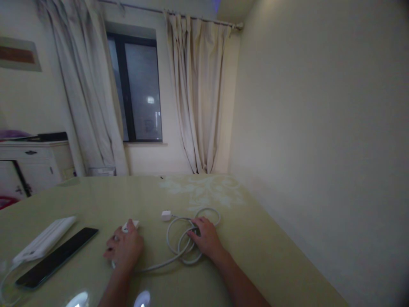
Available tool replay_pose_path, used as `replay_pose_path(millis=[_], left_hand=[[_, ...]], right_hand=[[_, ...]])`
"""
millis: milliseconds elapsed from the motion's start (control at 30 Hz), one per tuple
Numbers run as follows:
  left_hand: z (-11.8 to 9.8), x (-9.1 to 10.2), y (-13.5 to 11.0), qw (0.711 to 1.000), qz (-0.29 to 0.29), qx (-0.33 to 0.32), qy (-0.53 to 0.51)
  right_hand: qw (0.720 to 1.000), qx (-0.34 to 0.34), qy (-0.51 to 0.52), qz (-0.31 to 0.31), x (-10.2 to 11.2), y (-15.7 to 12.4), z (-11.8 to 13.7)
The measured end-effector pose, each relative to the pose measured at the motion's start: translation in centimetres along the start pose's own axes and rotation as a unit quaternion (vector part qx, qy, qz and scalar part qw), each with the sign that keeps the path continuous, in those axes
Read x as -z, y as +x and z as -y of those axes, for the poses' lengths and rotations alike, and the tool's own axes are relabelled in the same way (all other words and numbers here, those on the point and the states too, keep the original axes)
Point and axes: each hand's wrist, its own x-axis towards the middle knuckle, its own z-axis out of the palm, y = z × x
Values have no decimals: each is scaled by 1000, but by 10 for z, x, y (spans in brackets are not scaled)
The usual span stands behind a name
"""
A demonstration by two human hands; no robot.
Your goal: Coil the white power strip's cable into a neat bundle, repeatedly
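Observation:
My left hand (125, 248) rests on the glossy table (262, 238), its fingers curled round a small white plug (131, 224) that pokes out at the fingertips. My right hand (206, 236) lies on a loosely coiled white cable (182, 238), fingers bent and pressing on the loops. The cable runs from the coil back under my left hand. A small white connector block (166, 215) sits at the far end of the coil, just beyond both hands.
A dark flat device (59, 256) and a white ribbed pad (46, 238) lie to the left on the table. A white cabinet (32, 164) stands at far left. Curtains (200, 98) frame a dark window (137, 89). A bare wall runs along the right.

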Motion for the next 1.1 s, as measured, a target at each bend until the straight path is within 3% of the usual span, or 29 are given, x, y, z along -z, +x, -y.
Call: replay_pose_path(millis=[133, 233, 300, 367, 633, 800, 1000, 1100], left_hand=[[-14, -6, -10, 989, -14, -143, 46], [-24, -10, -17, 967, 49, -237, 81], [-26, -11, -17, 955, 98, -265, 91], [-26, -12, -15, 950, 124, -272, 86], [-33, -19, -12, 940, 129, -315, 3], [-32, -19, -5, 944, 138, -295, -57], [-31, -16, -12, 941, 97, -280, -164], [-33, -18, -17, 930, 75, -306, -189]], right_hand=[[1000, 0, -7, 4, 0, 0, 0], [1000, -5, -10, 11, 0, 1, -1], [1000, -4, -12, 18, 1, 1, 0], [1000, -2, -19, 23, 2, 1, 0], [999, 5, -40, 27, 4, -1, 4], [999, 3, -36, 21, 4, 0, 2], [1000, 9, -15, 13, 6, 1, -1], [999, 17, -28, -14, 9, 2, 0]])
